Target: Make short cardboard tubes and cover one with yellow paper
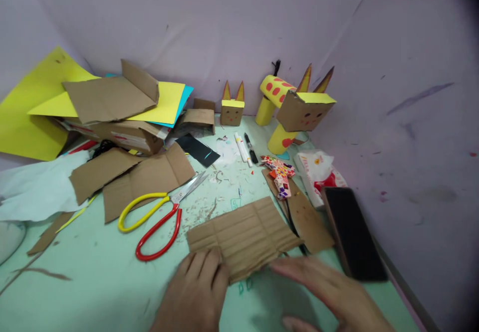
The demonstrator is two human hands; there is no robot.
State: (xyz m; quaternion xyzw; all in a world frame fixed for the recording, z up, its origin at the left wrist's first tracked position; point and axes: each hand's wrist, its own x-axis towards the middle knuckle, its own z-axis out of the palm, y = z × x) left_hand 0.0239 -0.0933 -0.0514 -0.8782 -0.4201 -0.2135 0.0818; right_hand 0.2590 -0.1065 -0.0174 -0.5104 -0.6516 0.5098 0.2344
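A creased piece of corrugated cardboard [243,235] lies at the front middle of the table. My left hand [200,284] is on its near left corner, fingers bent and together over the edge, with the thumb side against the board. My right hand [333,292], slightly blurred, hovers by the near right edge with thumb and fingers apart and nothing between them. Whether its fingertips touch the cardboard I cannot tell. To the left lie scissors [174,202] with one yellow and one red handle, blades parted a little.
At right are a phone [355,232], a tissue pack [318,172], a patterned bow [280,172] and a cardboard strip [310,217]. Behind stand a yellow cardboard animal [305,112], a small eared box [232,112] and markers [245,150]. Cardboard scraps [149,175] and yellow paper [33,117] fill the left.
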